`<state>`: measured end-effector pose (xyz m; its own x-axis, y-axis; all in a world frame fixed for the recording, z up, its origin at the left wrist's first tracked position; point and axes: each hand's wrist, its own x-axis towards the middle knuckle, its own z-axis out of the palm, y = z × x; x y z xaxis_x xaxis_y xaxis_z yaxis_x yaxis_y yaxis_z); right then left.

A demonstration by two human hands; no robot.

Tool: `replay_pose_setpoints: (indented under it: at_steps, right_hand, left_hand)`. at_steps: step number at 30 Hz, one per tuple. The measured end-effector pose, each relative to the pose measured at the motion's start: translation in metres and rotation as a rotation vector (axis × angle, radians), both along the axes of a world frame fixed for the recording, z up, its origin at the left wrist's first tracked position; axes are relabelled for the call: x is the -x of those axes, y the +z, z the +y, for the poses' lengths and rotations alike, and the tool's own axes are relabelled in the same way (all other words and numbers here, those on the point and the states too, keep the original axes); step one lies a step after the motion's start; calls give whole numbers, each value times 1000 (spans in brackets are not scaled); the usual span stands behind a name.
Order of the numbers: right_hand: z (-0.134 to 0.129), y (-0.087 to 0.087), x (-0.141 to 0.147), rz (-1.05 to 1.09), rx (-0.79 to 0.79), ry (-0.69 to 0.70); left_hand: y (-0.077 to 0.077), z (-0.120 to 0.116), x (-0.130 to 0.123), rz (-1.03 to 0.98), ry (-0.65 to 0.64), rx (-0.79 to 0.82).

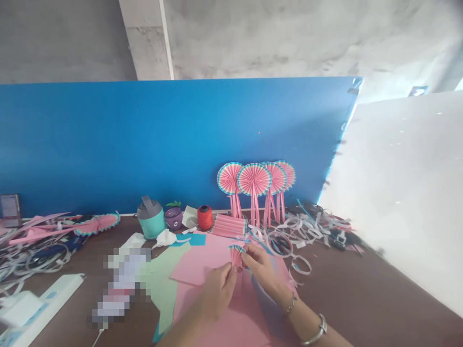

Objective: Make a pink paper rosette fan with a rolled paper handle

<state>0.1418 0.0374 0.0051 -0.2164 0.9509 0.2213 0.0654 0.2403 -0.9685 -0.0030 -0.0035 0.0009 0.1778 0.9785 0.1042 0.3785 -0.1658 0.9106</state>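
Observation:
A small pleated paper fan (pixel 236 253), pink with a blue and cream edge, is held up between my two hands over the pink paper sheets (pixel 198 258). My left hand (pixel 220 285) pinches its narrow lower end. The fingertips of my right hand (pixel 256 262) are closed on its right side. Below the hands lie more pink sheets, with pale green paper (pixel 164 274) to their left. Several finished round pink paper fans (pixel 254 179) lean on the blue panel, their paper strips hanging down. Folded pink paper strips (pixel 229 225) lie in front of them.
A teal cup (pixel 151 222), a purple pot (pixel 174 218) and a red thread spool (pixel 205 218) stand along the blue panel (pixel 126 144). Tangled white paper strips (pixel 289 233) lie at right. A power strip (pixel 54 299) and another pink fan (pixel 97 224) are at left.

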Motion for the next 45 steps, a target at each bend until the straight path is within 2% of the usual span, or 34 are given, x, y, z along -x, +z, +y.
replay_pose_setpoints:
  at_steps: [3, 8, 14, 18, 20, 24, 28, 33, 40, 45]
  right_hand:
    - [0, -1, 0, -21, -15, -42]
    - [1, 0, 0, 47, 37, 19]
    - [3, -5, 0, 19, 25, -25]
    - [3, -4, -3, -4, -18, -35]
    - [3, -2, -4, -5, -44, -47]
    - [0, -1, -2, -91, -157, -127]
    - [-8, -3, 3, -309, -251, -40]
    - [-14, -3, 7, -423, -301, 50]
    - [-13, 0, 8, -410, -193, 54]
    - [-14, 2, 5, -456, -237, 85]
  left_hand:
    - [1, 0, 0, 2, 4, 17]
    - [0, -1, -2, -26, 0, 59]
    - [1, 1, -2, -195, -37, 310]
    - [6, 1, 0, -274, -36, 374]
    - [8, 2, 0, -382, 5, 376]
    - [8, 5, -1, -772, 160, 354]
    - [5, 10, 0, -1017, 177, 323]
    - [3, 12, 2, -1057, 161, 280]
    - [1, 13, 4, -1141, 122, 297]
    - [-3, 16, 7, -1157, 186, 294]
